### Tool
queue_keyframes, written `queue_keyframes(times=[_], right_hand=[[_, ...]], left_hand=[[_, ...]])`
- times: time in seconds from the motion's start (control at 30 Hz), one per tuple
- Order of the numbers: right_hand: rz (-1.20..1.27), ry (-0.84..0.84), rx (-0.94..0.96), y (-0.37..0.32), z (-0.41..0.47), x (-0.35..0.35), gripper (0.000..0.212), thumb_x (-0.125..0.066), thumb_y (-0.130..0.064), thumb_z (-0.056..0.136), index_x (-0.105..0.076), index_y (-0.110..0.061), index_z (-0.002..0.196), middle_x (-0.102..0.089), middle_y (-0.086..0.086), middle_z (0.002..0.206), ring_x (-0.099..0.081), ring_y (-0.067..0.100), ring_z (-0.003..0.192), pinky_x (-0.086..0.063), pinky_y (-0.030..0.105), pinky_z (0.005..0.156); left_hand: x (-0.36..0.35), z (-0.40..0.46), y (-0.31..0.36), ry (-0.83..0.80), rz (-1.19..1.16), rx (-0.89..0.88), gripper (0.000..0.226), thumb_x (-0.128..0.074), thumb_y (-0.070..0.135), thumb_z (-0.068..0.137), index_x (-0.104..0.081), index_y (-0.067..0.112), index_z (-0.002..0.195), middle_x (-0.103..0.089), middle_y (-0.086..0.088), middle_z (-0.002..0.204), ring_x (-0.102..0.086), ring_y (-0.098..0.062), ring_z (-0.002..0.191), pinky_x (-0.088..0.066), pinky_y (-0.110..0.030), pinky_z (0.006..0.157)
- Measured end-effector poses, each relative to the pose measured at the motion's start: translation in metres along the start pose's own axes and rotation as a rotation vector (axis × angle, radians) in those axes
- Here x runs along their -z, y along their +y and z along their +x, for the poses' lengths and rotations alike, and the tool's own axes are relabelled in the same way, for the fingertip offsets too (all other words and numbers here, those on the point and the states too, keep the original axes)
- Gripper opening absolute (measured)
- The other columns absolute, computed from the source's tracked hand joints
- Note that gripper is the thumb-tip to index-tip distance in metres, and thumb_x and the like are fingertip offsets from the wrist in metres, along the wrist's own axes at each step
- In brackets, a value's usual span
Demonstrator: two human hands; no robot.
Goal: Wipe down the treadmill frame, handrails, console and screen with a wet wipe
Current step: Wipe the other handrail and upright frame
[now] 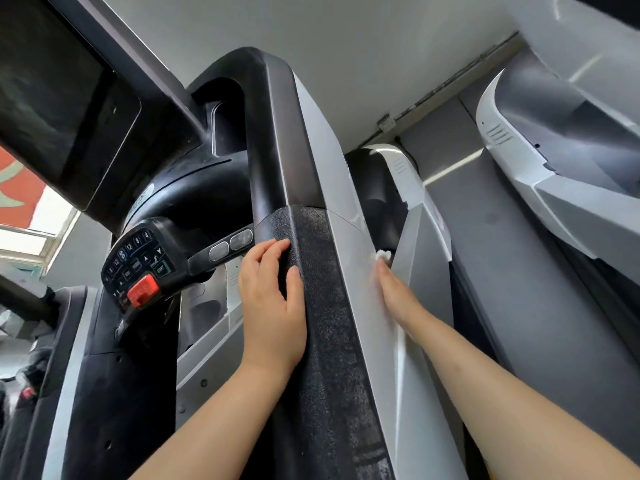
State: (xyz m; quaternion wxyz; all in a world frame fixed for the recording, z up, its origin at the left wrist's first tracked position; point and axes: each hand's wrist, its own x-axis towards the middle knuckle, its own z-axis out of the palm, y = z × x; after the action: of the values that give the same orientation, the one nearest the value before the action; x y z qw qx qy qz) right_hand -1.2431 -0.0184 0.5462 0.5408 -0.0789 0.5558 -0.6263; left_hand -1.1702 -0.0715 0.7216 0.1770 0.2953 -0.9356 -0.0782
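Note:
The treadmill's right handrail point(332, 323) rises through the middle of the view, with a textured black top and a silver side panel point(360, 271). My left hand point(273, 299) grips the black handrail, fingers over its left side and thumb on top. My right hand point(398, 299) lies flat and edge-on against the silver panel, its straight fingers pressing a small white wet wipe point(383, 254) that peeks out at the fingertips. The dark screen point(45, 98) is at the upper left, and the console keypad point(138, 265) with a red stop clip point(142, 289) sits below it.
A second treadmill's silver frame point(554, 174) stands close on the right, leaving a narrow gap beside my right arm. Two grey pulse sensors point(230, 245) sit on the black front bar just left of my left hand. A window point(24, 220) shows at the far left.

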Motion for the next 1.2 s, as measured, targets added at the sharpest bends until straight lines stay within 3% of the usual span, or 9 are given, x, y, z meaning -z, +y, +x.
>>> queue_keyframes(times=[0.17, 0.37, 0.5, 0.57, 0.73, 0.87, 0.97, 1.03, 1.2], right_hand=[[-0.073, -0.028, 0.403, -0.006, -0.058, -0.019, 0.052, -0.017, -0.056, 0.094, -0.004, -0.041, 0.142, -0.002, -0.029, 0.149, 0.001, -0.014, 0.138, 0.002, 0.007, 0.109], [-0.064, -0.007, 0.066, 0.009, -0.035, -0.001, 0.056, -0.015, -0.054, 0.097, -0.015, -0.034, 0.149, -0.016, -0.011, 0.157, -0.014, 0.015, 0.145, -0.011, 0.033, 0.118], [-0.211, -0.044, 0.487, -0.022, -0.072, -0.020, 0.071, -0.002, -0.077, 0.082, -0.003, -0.038, 0.142, -0.004, -0.024, 0.151, 0.002, -0.013, 0.139, 0.007, 0.005, 0.107], [-0.257, -0.047, 0.607, -0.023, -0.076, -0.024, 0.072, -0.001, -0.077, 0.081, -0.003, -0.037, 0.142, -0.004, -0.024, 0.151, 0.003, -0.016, 0.137, 0.011, 0.005, 0.107], [-0.121, -0.018, 0.205, -0.022, -0.040, -0.006, 0.073, -0.011, -0.067, 0.083, -0.010, -0.036, 0.149, -0.011, -0.019, 0.155, -0.003, 0.006, 0.144, 0.000, 0.029, 0.118], [-0.275, -0.086, 0.542, -0.030, -0.095, -0.018, 0.067, -0.006, -0.072, 0.087, -0.001, -0.037, 0.143, 0.001, -0.023, 0.153, 0.003, -0.008, 0.141, 0.004, 0.013, 0.113], [-0.418, -0.120, 0.622, -0.016, -0.127, -0.018, 0.071, -0.005, -0.078, 0.082, 0.003, -0.041, 0.141, 0.003, -0.029, 0.150, 0.006, -0.014, 0.138, 0.006, 0.014, 0.114], [-0.464, -0.116, 0.602, -0.028, -0.113, -0.013, 0.062, -0.011, -0.071, 0.085, 0.004, -0.042, 0.138, 0.006, -0.031, 0.147, 0.006, -0.016, 0.137, 0.006, 0.019, 0.116], [-0.526, -0.060, 0.573, -0.102, -0.055, -0.008, 0.049, -0.021, -0.033, 0.104, -0.007, -0.026, 0.150, -0.004, -0.013, 0.157, 0.004, -0.008, 0.135, -0.001, 0.027, 0.117]], left_hand=[[-0.001, 0.000, -0.001, 0.006, -0.001, 0.001, 0.036, -0.045, 0.016, 0.088, -0.057, 0.002, 0.119, -0.043, -0.001, 0.119, -0.035, -0.002, 0.112, -0.018, -0.003, 0.101], [-0.001, 0.000, -0.001, 0.010, -0.005, 0.010, 0.042, -0.042, 0.024, 0.087, -0.057, 0.004, 0.120, -0.043, 0.000, 0.119, -0.035, -0.003, 0.114, -0.018, -0.003, 0.101], [-0.001, 0.001, -0.001, 0.005, -0.010, 0.021, 0.041, -0.042, 0.025, 0.088, -0.056, 0.004, 0.121, -0.044, -0.002, 0.120, -0.035, -0.004, 0.114, -0.016, -0.002, 0.101], [0.000, 0.001, -0.001, 0.000, -0.011, 0.018, 0.046, -0.039, 0.029, 0.087, -0.056, 0.003, 0.121, -0.044, -0.003, 0.120, -0.036, -0.007, 0.114, -0.017, -0.003, 0.101], [0.000, 0.001, 0.001, -0.010, -0.008, 0.047, 0.038, -0.045, 0.017, 0.087, -0.057, 0.003, 0.121, -0.048, -0.010, 0.122, -0.040, -0.015, 0.115, -0.016, 0.000, 0.099], [0.000, 0.002, 0.000, -0.010, -0.009, 0.052, 0.039, -0.045, 0.017, 0.087, -0.056, 0.004, 0.121, -0.049, -0.011, 0.123, -0.040, -0.016, 0.115, -0.016, 0.000, 0.098], [0.000, 0.001, -0.001, -0.018, -0.012, 0.066, 0.040, -0.043, 0.022, 0.088, -0.056, 0.005, 0.122, -0.049, -0.010, 0.123, -0.042, -0.021, 0.118, -0.020, -0.008, 0.101], [0.000, 0.001, 0.000, -0.012, -0.022, 0.062, 0.047, -0.039, 0.030, 0.087, -0.056, 0.006, 0.122, -0.049, -0.010, 0.123, -0.042, -0.022, 0.118, -0.022, -0.016, 0.102], [0.000, 0.001, 0.000, -0.014, -0.025, 0.068, 0.054, -0.035, 0.036, 0.084, -0.057, 0.006, 0.123, -0.049, -0.009, 0.124, -0.043, -0.025, 0.118, -0.024, -0.020, 0.102]])
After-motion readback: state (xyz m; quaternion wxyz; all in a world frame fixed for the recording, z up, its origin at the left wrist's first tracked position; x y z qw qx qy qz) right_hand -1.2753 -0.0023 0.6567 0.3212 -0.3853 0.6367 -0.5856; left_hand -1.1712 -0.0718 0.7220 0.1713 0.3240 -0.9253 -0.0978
